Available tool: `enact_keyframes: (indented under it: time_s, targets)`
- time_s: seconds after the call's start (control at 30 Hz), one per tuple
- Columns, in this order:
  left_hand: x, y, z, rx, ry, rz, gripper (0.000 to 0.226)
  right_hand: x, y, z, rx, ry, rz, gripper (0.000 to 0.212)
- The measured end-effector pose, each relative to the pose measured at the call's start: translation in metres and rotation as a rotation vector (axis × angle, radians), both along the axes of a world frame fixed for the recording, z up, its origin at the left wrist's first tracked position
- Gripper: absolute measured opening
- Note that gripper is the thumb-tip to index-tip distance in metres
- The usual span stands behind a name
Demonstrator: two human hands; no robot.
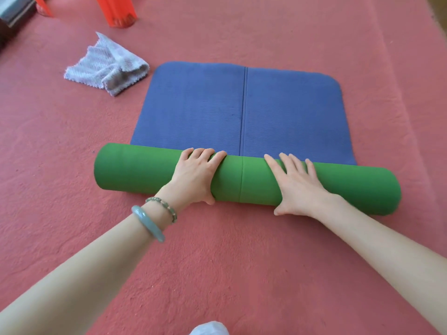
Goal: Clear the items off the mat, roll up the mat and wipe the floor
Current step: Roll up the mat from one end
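While the left hand (197, 175) grips the half-rolled mat (135, 168), the right hand (296, 187) presses it — laid flat, uncurled.

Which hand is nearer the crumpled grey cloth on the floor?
Left. The left hand grips the mat roll, diagonally right of the cloth; the right hand presses the roll farther right.
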State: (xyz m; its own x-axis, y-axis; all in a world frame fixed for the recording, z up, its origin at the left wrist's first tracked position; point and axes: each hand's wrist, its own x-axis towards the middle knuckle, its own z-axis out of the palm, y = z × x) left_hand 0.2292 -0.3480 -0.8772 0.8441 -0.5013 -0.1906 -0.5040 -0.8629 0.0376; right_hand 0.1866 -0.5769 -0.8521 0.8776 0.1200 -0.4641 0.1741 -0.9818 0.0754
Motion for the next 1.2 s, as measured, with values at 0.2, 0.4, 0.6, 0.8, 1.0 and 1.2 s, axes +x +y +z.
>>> enact_keyframes:
  time_s: [0.2, 0.4, 0.6, 0.8, 1.0, 1.2]
  targets:
    - [0.022, -0.002, 0.009, -0.02, 0.104, -0.003, 0.117, -0.009, -0.007, -0.024, -0.05, -0.313, 0.048, 0.129]
    - [-0.001, 0.004, -0.014, -0.011, -0.209, -0.004, 0.141, 0.018, -0.011, -0.014, -0.015, -0.194, 0.07, 0.117]
    - [0.012, -0.004, -0.005, 0.021, -0.174, 0.021, 0.123, 0.035, -0.014, -0.006, 0.002, -0.127, 0.081, 0.121]
    - [0.003, -0.001, -0.005, 0.033, -0.187, 0.015, 0.119, 0.022, -0.011, -0.003, -0.011, -0.123, 0.112, 0.118]
    - [-0.032, 0.011, -0.002, 0.004, -0.153, -0.017, 0.12, -0.013, -0.005, 0.007, 0.008, -0.033, 0.152, 0.118]
    - [-0.08, 0.022, -0.001, -0.009, -0.062, -0.02, 0.124, -0.047, 0.001, 0.011, 0.0, 0.071, 0.235, 0.119]
